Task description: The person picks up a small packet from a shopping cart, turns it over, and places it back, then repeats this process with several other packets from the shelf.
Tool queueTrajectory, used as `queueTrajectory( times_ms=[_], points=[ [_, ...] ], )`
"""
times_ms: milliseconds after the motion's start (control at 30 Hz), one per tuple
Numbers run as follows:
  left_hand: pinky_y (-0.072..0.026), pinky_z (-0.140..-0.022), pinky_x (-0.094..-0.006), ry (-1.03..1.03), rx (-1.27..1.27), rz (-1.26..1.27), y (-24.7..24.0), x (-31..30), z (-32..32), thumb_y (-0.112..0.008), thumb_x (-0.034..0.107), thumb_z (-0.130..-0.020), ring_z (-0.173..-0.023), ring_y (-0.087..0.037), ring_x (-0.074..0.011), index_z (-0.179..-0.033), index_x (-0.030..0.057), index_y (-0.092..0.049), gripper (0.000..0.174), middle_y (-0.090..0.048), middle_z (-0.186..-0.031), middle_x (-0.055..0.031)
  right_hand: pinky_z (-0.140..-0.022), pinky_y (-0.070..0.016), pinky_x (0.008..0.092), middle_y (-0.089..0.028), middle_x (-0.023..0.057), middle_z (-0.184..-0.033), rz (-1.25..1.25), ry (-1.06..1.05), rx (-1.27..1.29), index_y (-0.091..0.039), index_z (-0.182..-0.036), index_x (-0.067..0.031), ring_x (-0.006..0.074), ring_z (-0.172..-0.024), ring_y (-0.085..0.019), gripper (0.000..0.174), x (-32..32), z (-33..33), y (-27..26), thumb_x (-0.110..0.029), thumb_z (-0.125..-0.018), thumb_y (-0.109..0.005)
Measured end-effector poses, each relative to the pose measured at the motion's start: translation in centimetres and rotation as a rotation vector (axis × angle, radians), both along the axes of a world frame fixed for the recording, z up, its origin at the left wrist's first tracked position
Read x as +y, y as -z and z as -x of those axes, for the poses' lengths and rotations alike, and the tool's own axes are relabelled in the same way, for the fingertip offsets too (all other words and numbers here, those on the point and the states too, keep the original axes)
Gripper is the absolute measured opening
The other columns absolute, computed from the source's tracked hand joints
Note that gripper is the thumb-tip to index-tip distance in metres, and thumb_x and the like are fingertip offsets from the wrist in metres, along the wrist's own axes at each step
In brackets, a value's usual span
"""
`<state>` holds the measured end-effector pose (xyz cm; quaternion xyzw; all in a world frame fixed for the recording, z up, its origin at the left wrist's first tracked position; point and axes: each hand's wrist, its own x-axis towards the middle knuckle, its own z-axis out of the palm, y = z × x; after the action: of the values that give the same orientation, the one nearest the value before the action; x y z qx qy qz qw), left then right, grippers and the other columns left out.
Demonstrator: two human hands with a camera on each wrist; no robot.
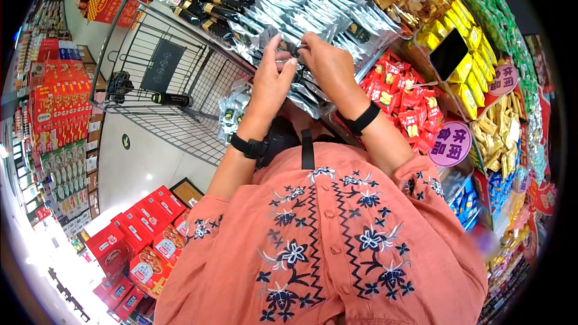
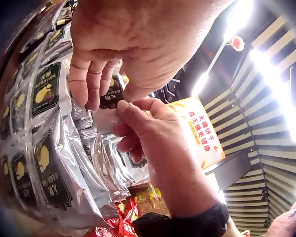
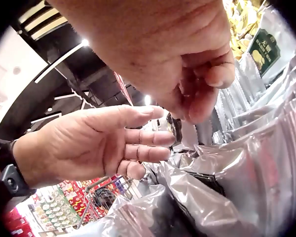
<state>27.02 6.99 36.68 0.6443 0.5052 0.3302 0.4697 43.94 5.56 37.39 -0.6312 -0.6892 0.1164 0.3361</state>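
Note:
A small silver biscuit packet with a dark label [image 2: 110, 96] is up between the two hands, partly hidden by fingers. My right hand [image 1: 330, 65] pinches its edge with thumb and curled fingers, plainest in the left wrist view. Straight fingers of my left hand [image 3: 96, 143] reach to the packet's other side, palm turned toward it in the right wrist view. Both hands are over a display of silver packets [image 1: 319, 9], stacked in rows. More such packets [image 2: 54, 168] with dark labels stand close beside the hands.
A wire shopping cart [image 1: 180, 117] with a dark bottle [image 1: 171, 99] inside stands to the left. Red snack packets [image 1: 400, 93] and yellow packets [image 1: 472, 90] fill bins at the right. A phone-like dark panel [image 1: 449, 54] sits by the yellow ones. Red boxes [image 1: 141, 222] are stacked lower left.

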Motion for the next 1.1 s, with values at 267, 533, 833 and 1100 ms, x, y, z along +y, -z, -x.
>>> queueTrajectory(
  times_ms=[267,533,833,1100],
  points=[
    [-0.056,-0.081,-0.0306,0.033,0.088,-0.186,0.4,0.3,-0.5,-0.069,0.014,-0.097,-0.088,-0.065,-0.0145,-0.153,0.0052,-0.046,0.061,-0.065,-0.12,-0.0148,-0.061,-0.0543,0.0454,-0.074,0.0156,-0.085,-0.006,0.038,0.073,-0.06,-0.116,-0.0111,0.0378,-0.073,-0.072,0.024,-0.5,0.0,0.1,-0.022,-0.097,-0.068],
    [-0.0559,-0.086,-0.0336,0.065,0.127,-0.13,0.3,0.6,-0.3,-0.069,0.016,-0.097,-0.096,-0.067,-0.0186,-0.155,0.0072,-0.044,0.064,-0.062,-0.125,-0.0181,-0.061,-0.0533,0.049,-0.072,0.0172,-0.08,0.003,0.033,0.123,-0.06,-0.115,-0.0099,0.0395,-0.073,-0.07,0.023,-1.2,-0.3,-0.4,-0.019,-0.096,-0.068],
    [-0.0556,-0.089,-0.035,0.042,0.03,-0.088,0.0,-0.2,0.2,-0.068,0.019,-0.097,-0.102,-0.068,-0.0215,-0.154,0.0073,-0.045,0.063,-0.064,-0.128,-0.0195,-0.063,-0.0541,0.047,-0.072,0.0155,-0.083,0.061,0.029,0.235,-0.062,-0.113,-0.01,0.038,-0.073,-0.07,0.02,-1.7,-0.3,-1.1,-0.018,-0.095,-0.068],
    [-0.0528,-0.089,-0.0383,0.078,0.093,-0.234,0.3,-0.1,0.2,-0.067,0.016,-0.096,-0.098,-0.064,-0.0291,-0.149,0.0067,-0.05,0.057,-0.06,-0.115,-0.0175,-0.071,-0.0565,0.0449,-0.074,0.0145,-0.098,-0.059,-0.039,0.175,-0.069,-0.109,-0.0062,0.0365,-0.085,-0.071,0.017,-1.7,0.2,-0.3,-0.015,-0.094,-0.067]
  ],
)
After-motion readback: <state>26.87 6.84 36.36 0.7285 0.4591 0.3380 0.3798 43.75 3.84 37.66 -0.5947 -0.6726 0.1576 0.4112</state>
